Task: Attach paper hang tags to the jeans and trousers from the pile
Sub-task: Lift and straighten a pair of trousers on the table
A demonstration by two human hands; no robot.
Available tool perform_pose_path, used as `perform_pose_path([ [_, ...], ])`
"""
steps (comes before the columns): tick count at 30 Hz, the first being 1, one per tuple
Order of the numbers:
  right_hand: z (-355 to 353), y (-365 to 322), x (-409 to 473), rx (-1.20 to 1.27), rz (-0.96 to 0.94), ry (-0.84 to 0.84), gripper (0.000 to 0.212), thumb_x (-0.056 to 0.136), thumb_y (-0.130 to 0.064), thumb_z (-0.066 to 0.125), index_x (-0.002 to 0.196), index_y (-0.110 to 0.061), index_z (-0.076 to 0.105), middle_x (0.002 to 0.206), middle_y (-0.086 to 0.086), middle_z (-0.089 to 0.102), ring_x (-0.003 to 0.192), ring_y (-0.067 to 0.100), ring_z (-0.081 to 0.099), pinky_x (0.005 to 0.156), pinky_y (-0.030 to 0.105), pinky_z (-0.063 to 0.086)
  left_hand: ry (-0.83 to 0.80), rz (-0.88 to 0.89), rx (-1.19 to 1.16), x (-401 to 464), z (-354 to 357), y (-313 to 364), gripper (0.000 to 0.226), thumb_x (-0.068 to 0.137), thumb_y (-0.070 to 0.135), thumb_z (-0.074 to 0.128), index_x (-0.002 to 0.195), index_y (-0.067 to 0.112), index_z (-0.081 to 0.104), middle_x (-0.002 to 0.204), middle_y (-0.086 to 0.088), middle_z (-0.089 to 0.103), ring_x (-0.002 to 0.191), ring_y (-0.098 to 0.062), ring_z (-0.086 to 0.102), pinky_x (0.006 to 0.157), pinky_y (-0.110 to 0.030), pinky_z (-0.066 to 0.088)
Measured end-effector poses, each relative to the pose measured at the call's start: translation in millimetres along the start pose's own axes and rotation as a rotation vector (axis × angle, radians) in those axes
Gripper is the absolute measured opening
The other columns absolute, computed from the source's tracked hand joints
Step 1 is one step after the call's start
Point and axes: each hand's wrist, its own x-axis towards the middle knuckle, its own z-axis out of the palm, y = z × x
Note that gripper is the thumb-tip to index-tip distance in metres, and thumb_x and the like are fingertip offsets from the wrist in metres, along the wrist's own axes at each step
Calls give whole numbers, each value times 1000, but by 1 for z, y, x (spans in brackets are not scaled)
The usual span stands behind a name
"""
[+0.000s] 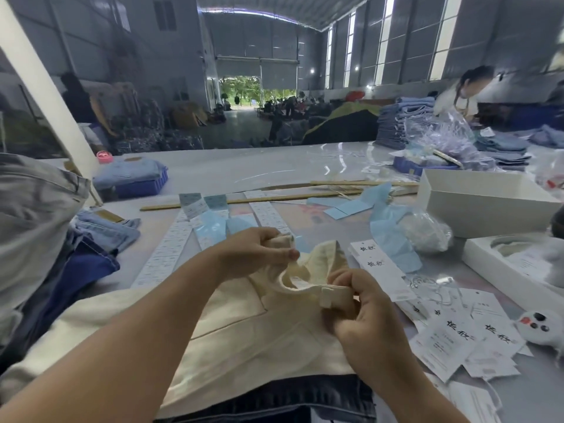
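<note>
The right hand [363, 312] pinches the waistband of the cream trousers [244, 325] by its belt loop, near centre; the left hand [259, 248] grips the same band farther off and to the left, lifting it off the table [244, 169]. Neither holds a tag. Likely risk: the soft band sags or slips from one pinch, closing the loop before a string goes through. The hang tags [451, 337] lie loose just right of the right hand, easily scattered by a reaching wrist.

white box [476, 206] right | blue crate [143, 187] left | wooden sticks [274, 198] centre | person [464, 93] far right
</note>
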Motion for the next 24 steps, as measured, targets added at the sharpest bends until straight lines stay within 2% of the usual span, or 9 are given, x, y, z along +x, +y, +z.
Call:
perform_pose_path([
  [4,-2,1,-2,67,-132,-14,53,60,31,59,73,-21,57,94,-6,61,95,13,62,82,16,46,-147,-58,126,11,22,4,34,78,46,79,106,34,65,104,9,69,96,-8,65,82,-21,51],
  [6,-4,4,-2,94,-146,-20,58,58,33,60,73,-23,58,96,-6,61,98,13,62,85,15,46,-212,-71,131,15,31,5,56,81,44,77,131,32,54,127,9,59,113,-9,59,98,-24,47],
  [8,-7,9,-2,140,-119,-27,62,60,34,60,78,-26,61,99,-6,62,100,14,62,85,20,48,-299,-100,-31,17,34,4,61,87,33,74,141,24,45,130,7,54,110,-2,60,92,-13,48],
  [10,-7,13,-2,170,-66,-38,65,63,33,60,86,-28,62,98,-4,64,94,16,64,82,25,51,-316,-101,-132,20,35,2,45,89,29,72,130,15,56,123,-2,64,109,-9,65,94,-20,51],
  [12,-6,16,-1,197,12,-50,63,67,29,62,93,-28,62,87,-6,66,77,10,62,69,21,49,-203,-84,-182,22,37,-1,42,83,37,77,112,9,65,109,-8,69,103,-22,66,95,-31,50],
  [14,-4,19,1,194,116,0,57,71,18,69,95,-32,62,78,-8,64,66,4,57,60,18,46,-33,-57,-173,25,39,-4,40,78,43,80,94,9,69,84,-3,66,82,-19,61,77,-32,45],
  [18,1,24,4,124,336,103,51,57,-28,75,103,-33,56,101,-2,65,80,5,64,68,20,48,181,-33,-15,31,41,0,32,82,44,75,72,14,70,56,11,62,55,-3,56,52,-17,42],
  [20,3,21,6,32,332,107,49,56,-40,70,103,-35,53,103,-9,62,85,-4,59,68,11,42,268,-36,-16,31,37,8,35,84,40,73,62,16,63,44,15,54,42,2,50,42,-12,36],
  [24,7,9,13,163,309,35,38,68,-37,69,105,-33,61,93,-19,69,88,-8,62,73,17,42,455,-49,34,27,16,27,38,86,47,70,63,17,63,58,17,61,63,-2,61,61,-23,46],
])
